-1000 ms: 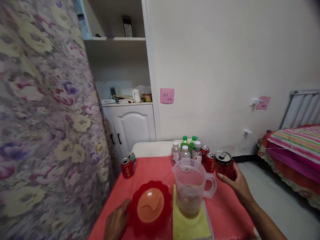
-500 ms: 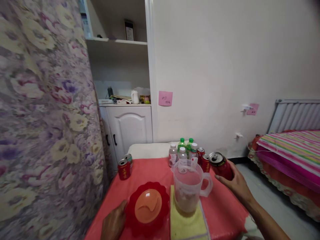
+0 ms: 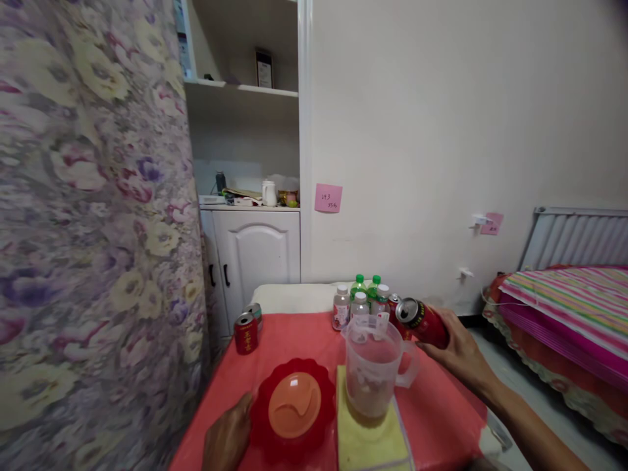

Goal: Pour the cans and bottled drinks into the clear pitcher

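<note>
My right hand (image 3: pixel 454 343) is wrapped around a red drink can (image 3: pixel 426 324), tilted with its top to the left. The can is above and behind the handle of a clear plastic measuring jug (image 3: pixel 370 373). The jug stands on a yellow cloth (image 3: pixel 370 445), with some liquid apparently in its lower part. At the left rim of a red scalloped plate (image 3: pixel 324 418) with an orange centre is my left hand (image 3: pixel 228 432). Its fingers look closed on that rim, though they are partly hidden.
Several small bottles (image 3: pixel 342 307), some green-capped, stand behind the jug beside another red can (image 3: pixel 394 301). A red can (image 3: pixel 246 335) and a greenish can (image 3: pixel 255 312) stand at the table's left edge. A floral curtain (image 3: pixel 98 229) hangs left; a bed (image 3: pixel 564 314) is right.
My right hand has moved the can left toward the jug and tipped it further over. My left hand stays at the plate's rim. The camera view has shifted slightly.
</note>
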Tool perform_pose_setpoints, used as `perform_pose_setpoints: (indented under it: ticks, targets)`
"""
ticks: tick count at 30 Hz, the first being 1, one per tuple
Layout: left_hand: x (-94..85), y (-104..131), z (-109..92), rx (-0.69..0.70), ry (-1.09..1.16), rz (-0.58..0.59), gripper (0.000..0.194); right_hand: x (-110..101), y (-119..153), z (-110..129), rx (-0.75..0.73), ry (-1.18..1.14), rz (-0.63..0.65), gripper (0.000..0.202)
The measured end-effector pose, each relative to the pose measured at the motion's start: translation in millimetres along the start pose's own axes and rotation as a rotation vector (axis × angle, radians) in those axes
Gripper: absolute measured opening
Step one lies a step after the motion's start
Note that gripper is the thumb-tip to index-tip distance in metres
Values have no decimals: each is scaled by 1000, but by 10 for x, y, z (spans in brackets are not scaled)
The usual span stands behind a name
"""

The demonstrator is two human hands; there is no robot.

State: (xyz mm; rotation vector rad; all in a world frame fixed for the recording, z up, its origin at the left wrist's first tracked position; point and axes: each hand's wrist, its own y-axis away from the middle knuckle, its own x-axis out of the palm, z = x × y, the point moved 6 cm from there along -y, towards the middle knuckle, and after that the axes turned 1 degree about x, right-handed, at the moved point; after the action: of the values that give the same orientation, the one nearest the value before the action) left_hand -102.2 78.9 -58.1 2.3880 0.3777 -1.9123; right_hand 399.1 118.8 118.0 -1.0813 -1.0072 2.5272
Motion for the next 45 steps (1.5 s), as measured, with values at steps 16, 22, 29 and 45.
perform_pose_setpoints:
  ticks: [16, 22, 29, 45]
  targets:
    - [65, -40, 63, -33, 11, 1, 44, 16, -100, 247, -176, 192, 52, 60]
    - [99, -43, 65, -10, 28, 22, 46, 7, -116, 288, -185, 253, 76, 62]
    - [101, -50, 70, -18, 33, 24, 47, 3, -132, 361, -210, 326, 89, 60]
    - [101, -53, 65, -17, 18, 23, 46, -15, -172, 463, -277, 406, 104, 60]
